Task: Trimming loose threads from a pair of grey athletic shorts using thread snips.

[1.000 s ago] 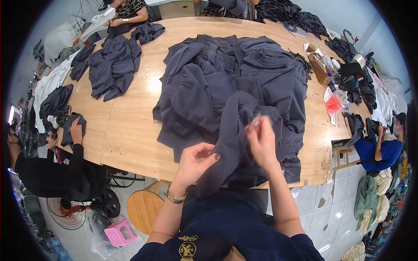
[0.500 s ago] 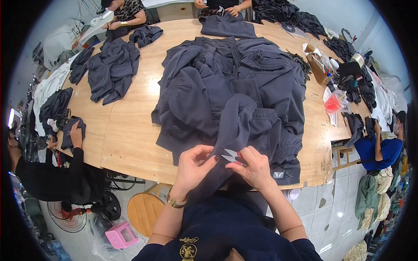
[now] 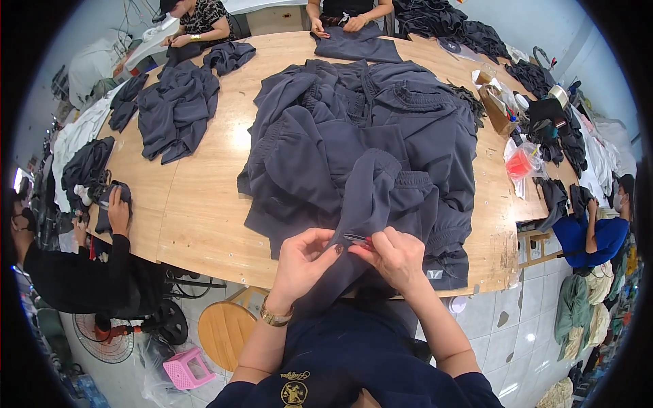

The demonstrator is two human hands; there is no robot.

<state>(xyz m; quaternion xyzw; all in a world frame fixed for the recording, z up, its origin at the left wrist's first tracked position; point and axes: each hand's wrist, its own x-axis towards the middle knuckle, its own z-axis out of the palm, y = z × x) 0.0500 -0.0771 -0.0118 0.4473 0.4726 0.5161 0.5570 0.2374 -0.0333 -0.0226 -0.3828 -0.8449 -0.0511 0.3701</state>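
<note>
My left hand (image 3: 301, 261) pinches the edge of a dark grey garment (image 3: 361, 205) between thumb and fingers. The cloth runs up onto the pile and hangs down toward my lap. In my right hand (image 3: 396, 260) is a pair of thread snips (image 3: 356, 239) with red handles. Their blades are together and point left, at the cloth edge just beside my left fingertips. Whether a thread lies between the blades is too small to tell. Beyond my hands spreads a large heap of dark grey trousers (image 3: 320, 139) with gathered elastic waistbands.
The wooden table (image 3: 204, 204) also bears smaller garment piles (image 3: 178, 109) at left. A cardboard box (image 3: 500, 112) and a plastic cup with red drink (image 3: 520, 163) stand at right. Co-workers handle cloth around the table. A round wooden stool (image 3: 228, 333) and pink plastic stool (image 3: 189, 369) are below left.
The snips' blades, apart earlier, have come together, and my right fingers have closed further. My left hand keeps its place. The far co-worker's hand has moved down onto the cloth.
</note>
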